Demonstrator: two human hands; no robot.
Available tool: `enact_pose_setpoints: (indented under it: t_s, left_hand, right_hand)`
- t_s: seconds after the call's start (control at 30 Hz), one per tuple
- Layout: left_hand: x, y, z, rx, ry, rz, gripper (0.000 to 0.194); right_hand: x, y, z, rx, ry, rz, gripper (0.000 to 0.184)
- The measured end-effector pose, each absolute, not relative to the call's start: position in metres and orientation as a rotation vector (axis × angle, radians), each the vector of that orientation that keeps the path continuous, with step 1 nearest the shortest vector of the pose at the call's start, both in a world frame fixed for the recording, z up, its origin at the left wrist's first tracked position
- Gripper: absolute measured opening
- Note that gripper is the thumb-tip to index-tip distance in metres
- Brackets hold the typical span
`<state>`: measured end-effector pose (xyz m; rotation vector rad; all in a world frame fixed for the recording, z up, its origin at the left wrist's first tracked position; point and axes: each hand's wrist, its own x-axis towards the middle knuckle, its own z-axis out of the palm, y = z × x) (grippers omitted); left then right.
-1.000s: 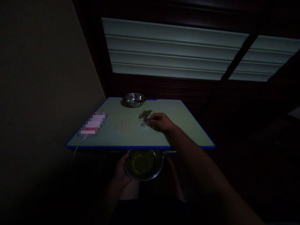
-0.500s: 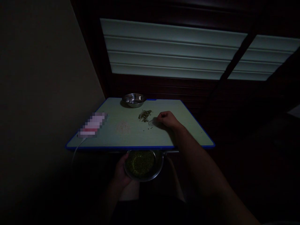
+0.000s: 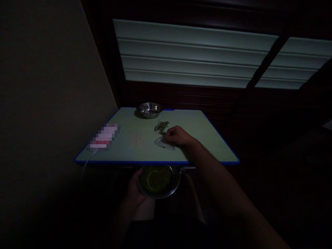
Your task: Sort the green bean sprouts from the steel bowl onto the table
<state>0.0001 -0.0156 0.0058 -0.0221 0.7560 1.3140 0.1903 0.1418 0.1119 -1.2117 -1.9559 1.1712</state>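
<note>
My right hand [image 3: 178,135] pinches a clear, flat plastic scraper [image 3: 165,144] with a straight edge, held down at the tabletop. Just beyond it lies a small pile of green beans [image 3: 161,127], probably mung beans. To the left is a thin patch of pale grains [image 3: 137,141]. Below the near edge of the table, my left hand [image 3: 135,190] grips the left rim of a metal bowl [image 3: 175,181]. Many small green beans [image 3: 155,180] cover the bottom of this bowl. The dim light hides part of the left fingers under it.
The pale folding table [image 3: 186,156] has a blue edge. A second steel bowl [image 3: 149,110] stands at its back. A blurred phone-like device [image 3: 103,137] with a white cable [image 3: 86,162] lies at the left, near the wall [image 3: 59,86]. Behind is a dark slatted cabinet [image 3: 186,57].
My right hand moved right with the scraper, then back left and nearer. The scraper now lies turned broadside, over where a few stray beans were. My left hand and its bowl have stayed put.
</note>
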Motion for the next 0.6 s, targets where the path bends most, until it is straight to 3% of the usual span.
enact_pose_setpoints:
  t_s: [0.6]
  left_hand:
    - [-0.006,-0.013,-0.008,0.057,0.500,1.265,0.023]
  right_hand:
    - [0.172,0.123,0.121,-0.934,-2.240,1.619,0.026]
